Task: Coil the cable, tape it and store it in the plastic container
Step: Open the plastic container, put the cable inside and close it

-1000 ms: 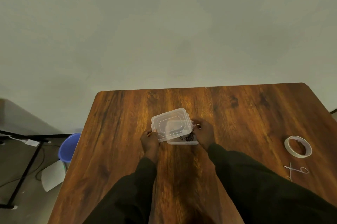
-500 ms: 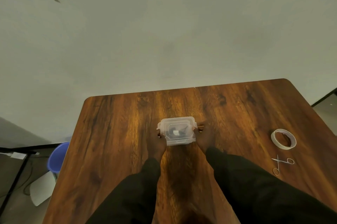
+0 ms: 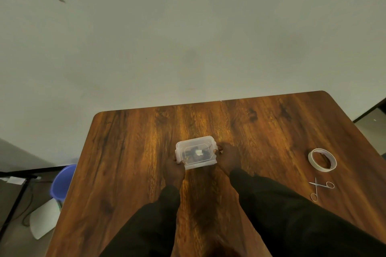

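A small clear plastic container (image 3: 196,164) stands in the middle of the wooden table (image 3: 129,169), with its clear lid (image 3: 188,141) lying flat on top. Through the lid I make out the dark coiled cable (image 3: 189,151) with a white piece of tape (image 3: 198,153) on it. My left hand (image 3: 175,170) grips the container's left end at the clip. My right hand (image 3: 228,157) holds its right end, fingers against the side clip.
A roll of white tape (image 3: 321,159) and small metal scissors (image 3: 319,188) lie near the table's right edge. A blue bucket (image 3: 61,183) and a black frame (image 3: 14,198) stand on the floor to the left. A pale wall rises behind the table.
The lid, held tilted over the container's left side a second ago, now sits squarely on the container. Both hands have shifted to its two ends.
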